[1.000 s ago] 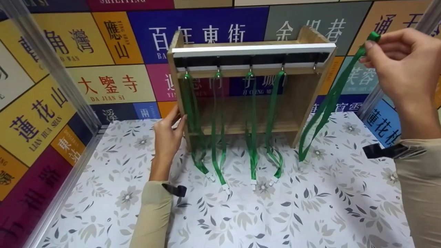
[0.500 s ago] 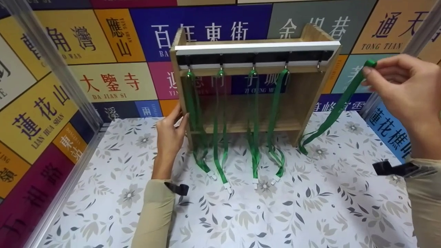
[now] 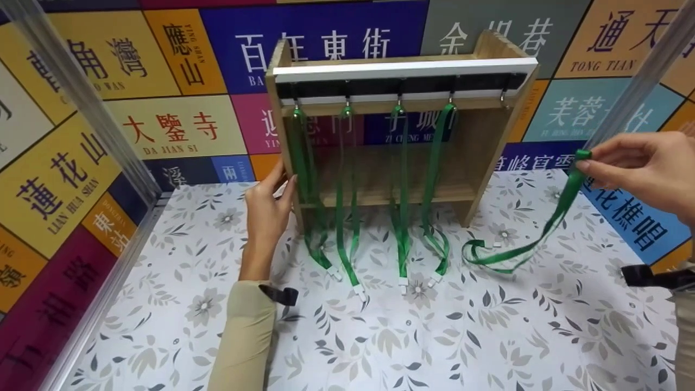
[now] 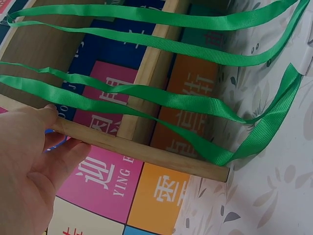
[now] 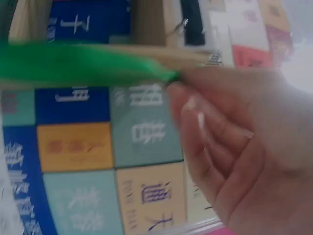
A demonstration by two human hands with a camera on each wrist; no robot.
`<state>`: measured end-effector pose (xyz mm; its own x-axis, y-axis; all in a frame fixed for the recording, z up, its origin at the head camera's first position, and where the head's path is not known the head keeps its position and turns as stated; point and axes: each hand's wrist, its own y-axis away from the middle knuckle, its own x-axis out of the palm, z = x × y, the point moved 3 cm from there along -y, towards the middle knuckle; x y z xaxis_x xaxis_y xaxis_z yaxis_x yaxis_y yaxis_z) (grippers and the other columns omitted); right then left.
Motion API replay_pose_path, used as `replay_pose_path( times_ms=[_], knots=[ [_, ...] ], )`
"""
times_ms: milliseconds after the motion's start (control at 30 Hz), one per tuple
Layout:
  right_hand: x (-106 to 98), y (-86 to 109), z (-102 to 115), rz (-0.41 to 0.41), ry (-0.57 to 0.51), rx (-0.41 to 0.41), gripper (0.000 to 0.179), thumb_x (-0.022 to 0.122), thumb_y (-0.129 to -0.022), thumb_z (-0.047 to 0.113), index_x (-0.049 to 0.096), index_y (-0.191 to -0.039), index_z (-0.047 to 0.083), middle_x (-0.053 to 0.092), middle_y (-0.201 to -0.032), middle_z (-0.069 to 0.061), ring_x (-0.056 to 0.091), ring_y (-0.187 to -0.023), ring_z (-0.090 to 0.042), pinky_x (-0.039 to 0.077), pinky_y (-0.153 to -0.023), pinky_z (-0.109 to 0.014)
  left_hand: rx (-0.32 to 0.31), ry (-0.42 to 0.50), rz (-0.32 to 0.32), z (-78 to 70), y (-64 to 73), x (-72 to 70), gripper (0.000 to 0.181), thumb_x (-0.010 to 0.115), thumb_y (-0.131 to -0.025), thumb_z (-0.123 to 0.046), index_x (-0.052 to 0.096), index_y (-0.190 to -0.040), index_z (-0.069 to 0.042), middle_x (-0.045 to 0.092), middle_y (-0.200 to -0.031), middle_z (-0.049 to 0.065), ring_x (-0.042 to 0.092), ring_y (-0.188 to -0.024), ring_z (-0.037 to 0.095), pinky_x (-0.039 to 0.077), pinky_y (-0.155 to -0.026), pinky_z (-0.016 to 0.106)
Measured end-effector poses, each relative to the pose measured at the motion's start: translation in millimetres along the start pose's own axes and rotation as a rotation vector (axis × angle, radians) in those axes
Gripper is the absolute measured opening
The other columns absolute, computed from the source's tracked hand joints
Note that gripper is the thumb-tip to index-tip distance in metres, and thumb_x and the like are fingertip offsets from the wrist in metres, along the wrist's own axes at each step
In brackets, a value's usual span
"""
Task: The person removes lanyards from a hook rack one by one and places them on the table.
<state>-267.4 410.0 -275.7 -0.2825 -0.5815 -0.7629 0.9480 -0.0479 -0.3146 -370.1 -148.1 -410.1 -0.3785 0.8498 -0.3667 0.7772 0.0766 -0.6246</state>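
A wooden rack (image 3: 402, 64) with a row of metal hooks stands on the table. My left hand (image 3: 265, 214) holds its left side panel; in the left wrist view the thumb and fingers (image 4: 73, 152) lie on either side of that panel's edge (image 4: 156, 155). Several green lanyards (image 3: 434, 157) hang from the hooks, their white clips on the cloth. The rightmost hook (image 3: 504, 100) is bare. To the right of the rack, my right hand (image 3: 649, 171) pinches the top of another green lanyard (image 3: 564, 201), whose lower part curls on the table. The right wrist view is blurred.
A white cloth with a leaf print (image 3: 380, 342) covers the table. Behind stands a wall of coloured panels with writing (image 3: 168, 130). Clear posts (image 3: 103, 108) rise at the left and right back corners.
My right hand has come down and a little to the right with the lanyard, so more of the strap now lies on the table. The left hand stays on the rack.
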Motion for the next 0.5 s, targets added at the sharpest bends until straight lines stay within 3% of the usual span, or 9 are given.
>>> replay_pose_path(
  times_ms=[67,167,233,267,400,500],
  knots=[
    [5.6,-6.0,-10.3,0.010,0.061,0.061,0.031,0.072,-0.106,0.023,0.071,-0.118,-0.006,0.077,-0.085,0.011,0.069,-0.071,0.002,0.050,-0.065,-0.002,-0.001,0.006,-0.003,0.2,0.4,-0.3,0.053,0.072,-0.106,-0.021,0.059,-0.157,-0.019,0.071,-0.147,0.008,0.075,-0.126,0.027,0.065,-0.100,0.042],
    [19.0,-12.7,-19.4,-0.026,0.124,0.133,0.036,0.069,-0.107,0.028,0.070,-0.121,-0.006,0.079,-0.107,-0.022,0.076,-0.093,-0.024,0.040,-0.064,-0.001,0.003,0.015,-0.001,0.6,0.6,0.2,0.052,0.071,-0.106,-0.020,0.059,-0.157,-0.019,0.070,-0.147,0.008,0.075,-0.127,0.027,0.065,-0.101,0.043],
    [30.8,-15.0,-21.3,-0.058,0.120,0.140,0.036,0.070,-0.107,0.029,0.070,-0.122,-0.004,0.073,-0.124,-0.033,0.074,-0.099,-0.021,0.039,-0.066,0.001,0.006,0.025,0.002,0.7,0.7,1.1,0.053,0.071,-0.106,-0.020,0.058,-0.157,-0.019,0.070,-0.147,0.009,0.074,-0.128,0.028,0.065,-0.101,0.044],
    [37.5,-15.0,-20.9,-0.064,0.106,0.126,0.035,0.070,-0.107,0.028,0.070,-0.123,-0.003,0.072,-0.128,-0.033,0.074,-0.102,-0.018,0.040,-0.068,0.001,0.007,0.027,0.003,0.5,0.9,1.3,0.053,0.071,-0.106,-0.020,0.058,-0.157,-0.019,0.070,-0.148,0.009,0.074,-0.129,0.027,0.065,-0.101,0.044],
    [64.9,-9.5,-16.5,-0.005,0.012,-0.016,0.025,0.077,-0.103,0.024,0.074,-0.119,0.005,0.078,-0.120,-0.022,0.062,-0.085,0.018,0.051,-0.072,0.000,-0.003,0.035,0.002,1.3,1.1,1.5,0.053,0.071,-0.106,-0.021,0.057,-0.158,-0.020,0.070,-0.148,0.008,0.074,-0.129,0.027,0.066,-0.099,0.044],
    [81.6,0.5,-14.0,0.067,-0.039,-0.077,0.024,0.080,-0.101,0.028,0.077,-0.116,0.010,0.081,-0.110,-0.005,0.066,-0.087,0.015,0.054,-0.074,-0.003,-0.019,0.035,0.001,1.7,1.2,0.3,0.054,0.071,-0.106,-0.021,0.057,-0.158,-0.023,0.069,-0.148,0.007,0.074,-0.129,0.027,0.067,-0.097,0.044]
  ],
)
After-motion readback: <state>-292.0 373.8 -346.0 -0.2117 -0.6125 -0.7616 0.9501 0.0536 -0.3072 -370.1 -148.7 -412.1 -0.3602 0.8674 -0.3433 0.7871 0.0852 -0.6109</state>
